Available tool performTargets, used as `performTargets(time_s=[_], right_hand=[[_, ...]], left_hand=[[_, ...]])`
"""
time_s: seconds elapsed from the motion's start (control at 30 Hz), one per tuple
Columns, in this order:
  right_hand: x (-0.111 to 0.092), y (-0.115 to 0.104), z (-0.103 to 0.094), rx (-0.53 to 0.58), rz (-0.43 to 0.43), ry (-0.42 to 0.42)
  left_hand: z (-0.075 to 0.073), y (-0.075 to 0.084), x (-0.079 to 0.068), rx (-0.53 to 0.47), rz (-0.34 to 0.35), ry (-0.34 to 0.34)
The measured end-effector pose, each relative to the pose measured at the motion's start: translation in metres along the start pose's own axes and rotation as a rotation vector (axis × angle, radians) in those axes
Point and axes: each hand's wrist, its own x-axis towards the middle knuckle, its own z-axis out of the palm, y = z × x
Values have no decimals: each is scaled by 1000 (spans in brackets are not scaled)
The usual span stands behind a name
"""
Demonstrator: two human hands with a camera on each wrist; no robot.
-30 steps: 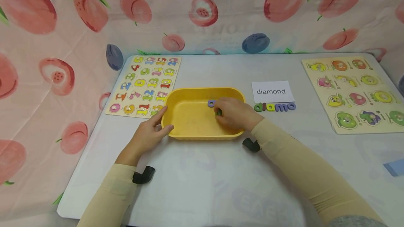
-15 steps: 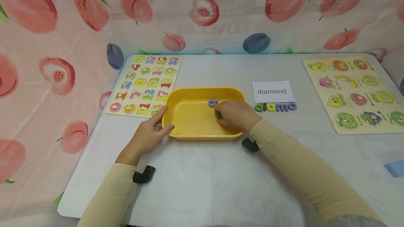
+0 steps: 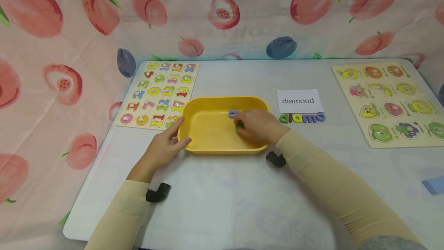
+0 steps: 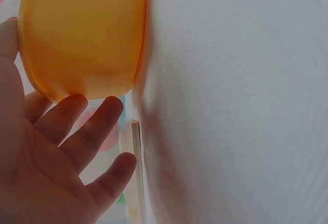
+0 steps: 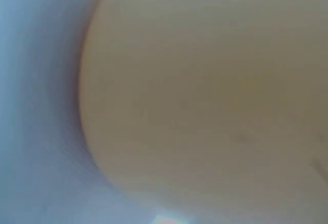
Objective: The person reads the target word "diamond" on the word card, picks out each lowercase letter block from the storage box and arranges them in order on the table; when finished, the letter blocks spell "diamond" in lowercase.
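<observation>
In the head view, my left hand rests against the left end of a yellow plastic tray. The left wrist view shows that hand with its fingers spread, some fingertips touching the tray's outer wall. My right hand reaches into the tray's right side and pinches a small green letter, mostly hidden by the fingers. Just beyond those fingers lies a purple letter, partly covered. The right wrist view is blurred and shows no fingers.
A card printed "diamond" lies right of the tray, above a row of coloured letters reading "diamo". A number puzzle board sits left, partly behind the tray. A fruit puzzle board is at right, and a blue piece near the right edge.
My right hand's fingers shift only slightly around the green letter inside the tray. My left hand and the tray stay in place.
</observation>
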Motion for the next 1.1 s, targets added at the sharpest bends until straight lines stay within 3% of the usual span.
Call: performTargets(time_s=[0.3,0.57,0.73,1.1], right_hand=[[-16,5,-23,138,13,46],[-49,37,-51,141,21,170],[-70,62,-62,131,110,221],[-108,128,-63,119,304,201]], left_hand=[[0,1,0,3,-26,-5],[0,1,1,-5,-21,-5],[0,2,1,1,-19,-4],[1,3,-1,-7,-19,-4]])
